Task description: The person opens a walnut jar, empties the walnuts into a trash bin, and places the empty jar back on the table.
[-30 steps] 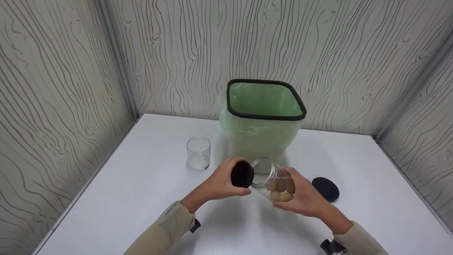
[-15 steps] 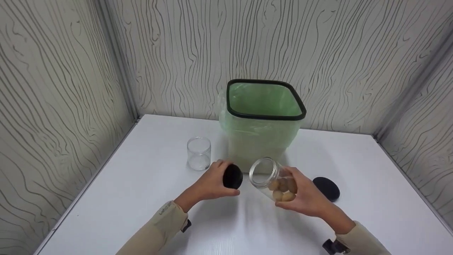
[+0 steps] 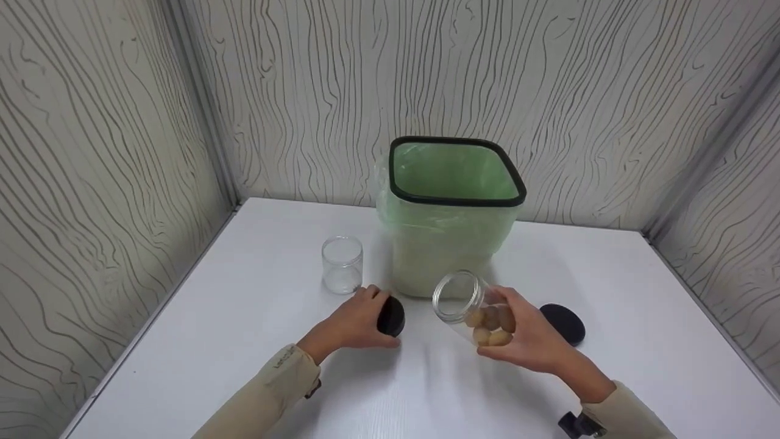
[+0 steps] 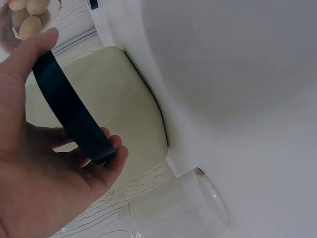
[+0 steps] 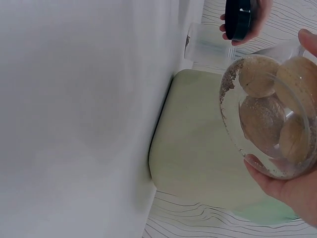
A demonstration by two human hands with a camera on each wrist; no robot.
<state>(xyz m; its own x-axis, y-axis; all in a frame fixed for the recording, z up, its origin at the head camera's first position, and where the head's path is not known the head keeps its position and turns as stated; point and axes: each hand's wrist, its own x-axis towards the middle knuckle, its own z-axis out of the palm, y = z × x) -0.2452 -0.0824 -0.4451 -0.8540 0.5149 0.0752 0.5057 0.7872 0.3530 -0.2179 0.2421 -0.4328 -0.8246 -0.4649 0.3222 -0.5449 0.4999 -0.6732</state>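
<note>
My left hand (image 3: 348, 324) grips a black round lid (image 3: 392, 317) by its edge, thumb on one side and fingers on the other, as the left wrist view also shows. The lid is tilted on edge a little above the white table. My right hand (image 3: 529, 338) holds a clear jar (image 3: 457, 305) round its lower part. Its uncovered mouth tips toward the left. Inside the jar lie several tan, rounded lumps (image 3: 490, 320), gathered at the bottom; the right wrist view shows them through the base, with dark crumbs along its edge.
A pale green bin (image 3: 448, 244) with a black rim and a green liner stands behind the hands. Left of it, a second clear jar (image 3: 342, 265) stands uncovered close to my left hand. Another black lid (image 3: 563, 324) lies flat right of my right hand.
My left hand has drawn the black lid away from the jar's mouth, to the left and down toward the table. The jar in my right hand has shifted slightly right.
</note>
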